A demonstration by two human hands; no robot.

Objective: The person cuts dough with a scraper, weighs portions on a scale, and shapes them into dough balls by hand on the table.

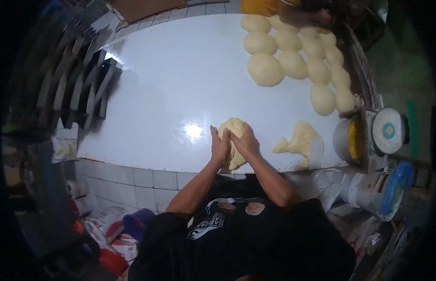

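Black shirt (283,239) foremost; beyond, left hand (220,146) and right hand (246,142) grip a dough lump (234,125) on the white tabletop (157,98), seemingly mid-kneading; another press calls for even weight through both palms.

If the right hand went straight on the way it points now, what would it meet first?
The right hand would first meet the dough between the hands; past that, the white tabletop looks free ahead, though depth is unclear.

- Glare burned white on the table (157,84), near its middle.
- Corners fell almost black.
- Fisheye distortion bent the edges.
- Fine detail looked soft.
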